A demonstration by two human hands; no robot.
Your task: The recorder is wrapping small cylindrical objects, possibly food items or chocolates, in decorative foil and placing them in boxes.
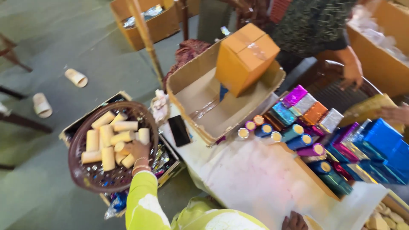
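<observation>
My left hand (137, 152), in a yellow-green sleeve, reaches into a round brown basket (81, 170) that holds several plain beige cardboard tubes (108, 142). Its fingers curl around one or two tubes at the basket's right side. The basket sits over a flat box of shiny foil pieces (164, 159). Only the top of my right hand (294, 221) shows at the bottom edge, resting on the white cloth (255, 179); its fingers are hidden.
An open cardboard carton (200, 91) holds a tilted orange box (245, 55). A black phone (179, 130) lies beside it. Foil-wrapped tubes (294, 132) and shiny blue packs (383, 140) are stacked at right. Another person's hand (352, 74) rests on a dark basket. Two tubes (76, 77) lie on the floor.
</observation>
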